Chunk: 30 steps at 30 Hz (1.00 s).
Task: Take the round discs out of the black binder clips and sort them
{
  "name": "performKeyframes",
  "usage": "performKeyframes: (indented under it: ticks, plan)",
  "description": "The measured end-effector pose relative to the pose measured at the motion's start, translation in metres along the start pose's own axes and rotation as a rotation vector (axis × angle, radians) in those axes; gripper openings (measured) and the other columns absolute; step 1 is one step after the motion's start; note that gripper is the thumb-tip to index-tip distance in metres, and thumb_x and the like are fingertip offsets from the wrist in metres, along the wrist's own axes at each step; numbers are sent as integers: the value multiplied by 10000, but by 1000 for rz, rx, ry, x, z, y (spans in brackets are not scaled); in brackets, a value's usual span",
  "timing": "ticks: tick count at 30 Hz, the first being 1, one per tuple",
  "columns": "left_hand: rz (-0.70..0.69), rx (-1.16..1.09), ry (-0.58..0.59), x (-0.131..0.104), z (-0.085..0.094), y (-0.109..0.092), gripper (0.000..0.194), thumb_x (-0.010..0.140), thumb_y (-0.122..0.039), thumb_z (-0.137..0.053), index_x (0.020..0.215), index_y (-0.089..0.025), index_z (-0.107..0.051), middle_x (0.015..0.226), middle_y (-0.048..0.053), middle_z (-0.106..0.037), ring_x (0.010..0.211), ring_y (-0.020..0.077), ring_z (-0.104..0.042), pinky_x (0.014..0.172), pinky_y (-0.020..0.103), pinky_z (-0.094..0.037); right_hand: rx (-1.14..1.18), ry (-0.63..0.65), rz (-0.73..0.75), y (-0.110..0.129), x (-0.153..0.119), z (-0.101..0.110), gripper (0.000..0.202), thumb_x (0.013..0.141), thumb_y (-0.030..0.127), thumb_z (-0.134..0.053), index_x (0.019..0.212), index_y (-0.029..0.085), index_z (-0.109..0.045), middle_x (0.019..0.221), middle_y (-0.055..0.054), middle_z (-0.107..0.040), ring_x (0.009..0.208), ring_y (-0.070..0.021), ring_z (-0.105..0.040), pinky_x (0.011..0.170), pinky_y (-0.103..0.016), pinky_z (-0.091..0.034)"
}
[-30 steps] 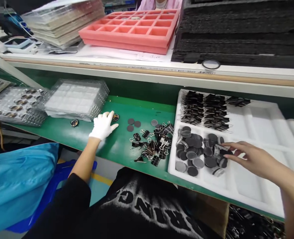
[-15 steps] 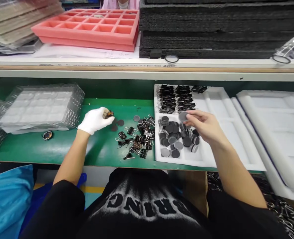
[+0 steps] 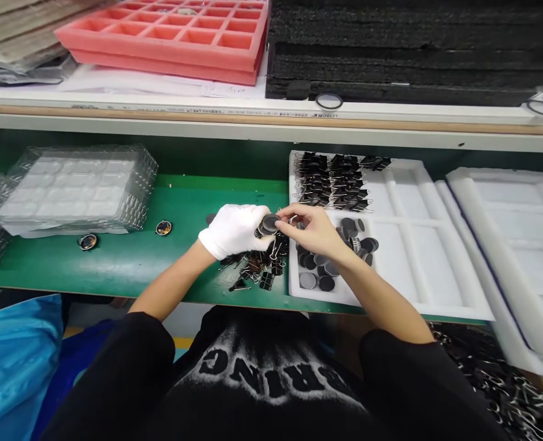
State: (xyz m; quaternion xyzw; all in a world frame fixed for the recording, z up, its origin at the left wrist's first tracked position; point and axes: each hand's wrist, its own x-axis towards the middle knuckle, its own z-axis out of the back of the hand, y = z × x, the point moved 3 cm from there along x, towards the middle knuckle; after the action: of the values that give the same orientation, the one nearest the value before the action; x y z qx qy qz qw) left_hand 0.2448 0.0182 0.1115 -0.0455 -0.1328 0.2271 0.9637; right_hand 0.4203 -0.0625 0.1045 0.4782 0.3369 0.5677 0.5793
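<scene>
My left hand [image 3: 235, 229], in a white glove, meets my right hand over the green bench. Between them is a round dark-grey disc [image 3: 270, 223] with a ringed edge, gripped in the gloved fingers. My bare right hand [image 3: 312, 229] pinches the disc's right side with thumb and fingertips. Loose black binder clips [image 3: 255, 266] lie in a heap below the hands. Several similar grey discs [image 3: 317, 278] fill the near left compartment of a white foam tray [image 3: 404, 245], partly hidden by my right forearm. Two small round pieces with dark rims and shiny orange-black faces [image 3: 163, 228] lie left.
Rows of binder clips [image 3: 331, 180] stand in the tray's far left compartment. A stack of clear plastic trays [image 3: 76, 190] sits at left, another white foam tray [image 3: 524, 245] at right. Above runs a shelf edge [image 3: 207, 125] with pink foam grids [image 3: 161, 52] and black foam sheets [image 3: 400, 55].
My left hand has let go of an orange-black round piece on the bench and moved right. My right hand has brought a disc left from the tray to it. The view has shifted slightly.
</scene>
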Motion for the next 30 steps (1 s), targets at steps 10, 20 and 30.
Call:
performKeyframes:
  ticks: [10,20,30]
  plan:
    - [-108,28,98,5,-15,7,497,972,-540,-571,1181,-109,-705,906,123,-766,866,297,-747,741,382,-473,413,168,-443,-34,10,-10,410,647,322,-973,986,193,-782,884,-54,-789,752,-179,-731,755,-367,-642]
    - [116,-60,296,30,-27,36,494,1037,-541,-408,956,-198,-754,886,88,-766,778,245,-690,682,338,-419,755,-220,-463,-58,18,36,455,535,319,-1030,912,265,-782,908,23,-801,805,-135,-725,844,-311,-630]
    - [268,-353,500,49,-67,38,324,869,-450,-548,635,-227,-580,602,20,-600,526,158,-489,527,310,-306,810,-196,-489,-65,13,28,451,569,355,-1026,906,257,-743,918,33,-786,864,-138,-720,917,-350,-607]
